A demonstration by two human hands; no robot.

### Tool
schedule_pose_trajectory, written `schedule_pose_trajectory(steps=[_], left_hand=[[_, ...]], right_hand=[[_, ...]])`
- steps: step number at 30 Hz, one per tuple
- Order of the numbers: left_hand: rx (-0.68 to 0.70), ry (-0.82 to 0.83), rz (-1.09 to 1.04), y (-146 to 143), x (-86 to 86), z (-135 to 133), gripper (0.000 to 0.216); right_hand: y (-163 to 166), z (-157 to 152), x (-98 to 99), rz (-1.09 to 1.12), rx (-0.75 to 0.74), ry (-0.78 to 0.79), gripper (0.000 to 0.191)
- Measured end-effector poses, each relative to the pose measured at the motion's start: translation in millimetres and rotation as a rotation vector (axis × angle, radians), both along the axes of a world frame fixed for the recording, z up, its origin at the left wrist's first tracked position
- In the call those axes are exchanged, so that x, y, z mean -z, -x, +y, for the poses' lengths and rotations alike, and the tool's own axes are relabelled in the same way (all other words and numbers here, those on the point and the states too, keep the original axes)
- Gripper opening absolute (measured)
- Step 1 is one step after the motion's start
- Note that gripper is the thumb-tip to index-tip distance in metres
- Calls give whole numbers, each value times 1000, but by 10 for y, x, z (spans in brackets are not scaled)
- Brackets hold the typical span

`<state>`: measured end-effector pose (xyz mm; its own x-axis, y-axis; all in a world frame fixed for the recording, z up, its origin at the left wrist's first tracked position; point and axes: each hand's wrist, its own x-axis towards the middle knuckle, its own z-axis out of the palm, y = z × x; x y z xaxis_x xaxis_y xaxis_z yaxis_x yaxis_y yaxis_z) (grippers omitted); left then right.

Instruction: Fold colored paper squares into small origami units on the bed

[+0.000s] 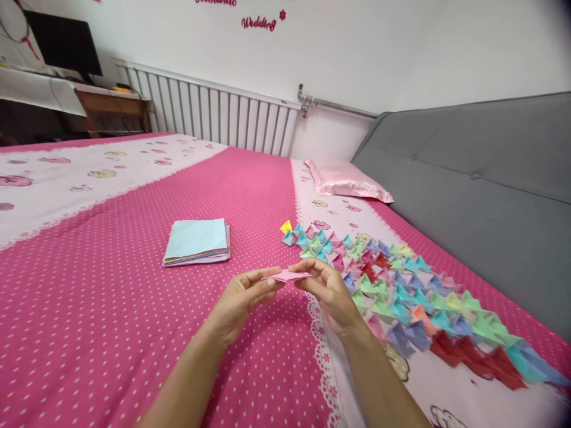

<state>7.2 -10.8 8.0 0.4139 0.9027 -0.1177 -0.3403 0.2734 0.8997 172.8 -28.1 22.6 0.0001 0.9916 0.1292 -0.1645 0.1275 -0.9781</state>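
Note:
A small folded piece of pink paper [286, 276] is held up above the bed, nearly edge-on to me. My left hand [245, 297] pinches its left end between thumb and fingers. At the right end, my right hand [328, 291] grips it the same way. Just right of my hands, many folded paper boats [379, 288] in pink, green, blue, purple, red and yellow lie in rows. To the left, farther off, rests a stack of square coloured paper [198, 238] with a light blue sheet on top.
A pink dotted bedspread [250, 196] lies beneath everything. A pink pillow [348, 181] sits by the grey headboard [482, 178] on the right. Behind the bed are a white radiator [209, 107] and, at left, a desk [111, 104] with a monitor [65, 44].

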Motion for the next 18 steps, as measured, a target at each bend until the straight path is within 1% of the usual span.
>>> schedule_pose_trajectory(steps=[6, 18], left_hand=[[-8, -21, -42, 5, 20, 11, 32], [-18, -122, 34, 25, 36, 10, 31]], right_hand=[[-39, 0, -15, 109, -91, -42, 20], [-69, 27, 42, 101, -81, -53, 14]])
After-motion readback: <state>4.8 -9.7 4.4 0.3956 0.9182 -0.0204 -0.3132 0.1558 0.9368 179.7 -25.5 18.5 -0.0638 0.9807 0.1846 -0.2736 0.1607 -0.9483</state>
